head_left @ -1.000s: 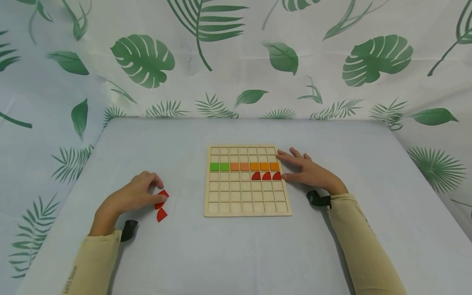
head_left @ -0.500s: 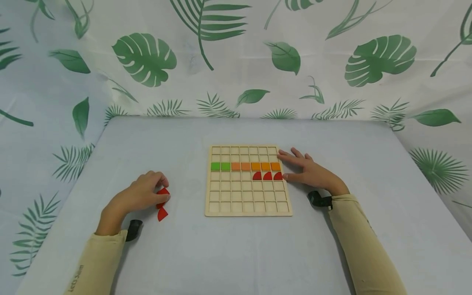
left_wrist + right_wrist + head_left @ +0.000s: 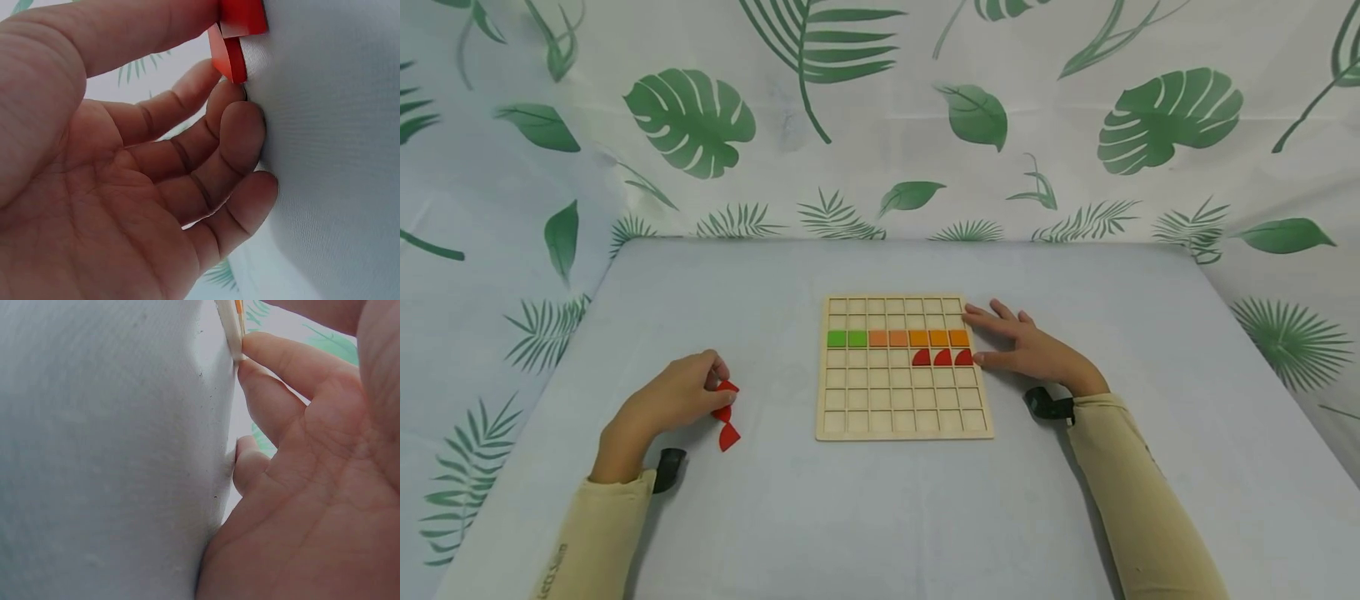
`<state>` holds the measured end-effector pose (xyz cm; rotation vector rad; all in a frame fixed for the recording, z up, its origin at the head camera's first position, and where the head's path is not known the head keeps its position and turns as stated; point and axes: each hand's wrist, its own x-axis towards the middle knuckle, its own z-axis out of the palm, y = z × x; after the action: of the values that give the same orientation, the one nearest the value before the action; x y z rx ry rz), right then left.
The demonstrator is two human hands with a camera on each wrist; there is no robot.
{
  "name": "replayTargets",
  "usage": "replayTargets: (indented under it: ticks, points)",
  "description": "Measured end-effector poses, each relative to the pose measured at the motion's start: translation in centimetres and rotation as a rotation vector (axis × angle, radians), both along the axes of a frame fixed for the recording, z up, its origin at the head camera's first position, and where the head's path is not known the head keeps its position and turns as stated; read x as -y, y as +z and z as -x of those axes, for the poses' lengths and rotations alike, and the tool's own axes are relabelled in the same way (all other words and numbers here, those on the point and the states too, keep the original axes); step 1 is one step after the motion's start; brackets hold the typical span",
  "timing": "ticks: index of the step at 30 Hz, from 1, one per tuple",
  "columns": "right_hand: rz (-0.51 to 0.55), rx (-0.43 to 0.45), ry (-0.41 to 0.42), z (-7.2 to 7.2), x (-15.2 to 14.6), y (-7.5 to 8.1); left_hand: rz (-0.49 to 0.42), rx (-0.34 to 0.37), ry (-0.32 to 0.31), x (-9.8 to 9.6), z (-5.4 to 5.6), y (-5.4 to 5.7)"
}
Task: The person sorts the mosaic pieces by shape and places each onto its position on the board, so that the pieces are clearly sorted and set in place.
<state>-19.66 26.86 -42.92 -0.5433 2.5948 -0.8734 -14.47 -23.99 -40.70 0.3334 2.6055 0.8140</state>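
My left hand (image 3: 673,396) is at the left of the table, its thumb and index finger pinching a red quarter-circle tile (image 3: 727,387). In the left wrist view, thumb and index fingertip are at red tile edges (image 3: 230,56), the other fingers curved by the tabletop. Just below the thumb lies another red quarter-circle tile (image 3: 728,437). A wooden grid board (image 3: 880,400) lies mid-table, with three red quarter-circle tiles (image 3: 942,358) at the right of its fourth row. My right hand (image 3: 1026,346) rests beside it, fingers spread, fingertips at its right edge.
Across the board's third row run green squares (image 3: 847,339), salmon squares (image 3: 888,339) and orange squares (image 3: 938,338). A white cloth covers the table (image 3: 880,517). Behind it hangs a leaf-print curtain (image 3: 865,125).
The left hand has shifted slightly over the red tiles, its thumb and index finger drawing closer around the upper one. The right hand keeps its place at the board's edge.
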Motion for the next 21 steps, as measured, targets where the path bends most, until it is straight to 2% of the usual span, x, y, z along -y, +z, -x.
replayTargets:
  ticks: [21]
  points:
    - [0.005,0.006,0.012,0.39,-0.42,-0.53,-0.058,-0.107,0.008,0.18,0.17,-0.80]
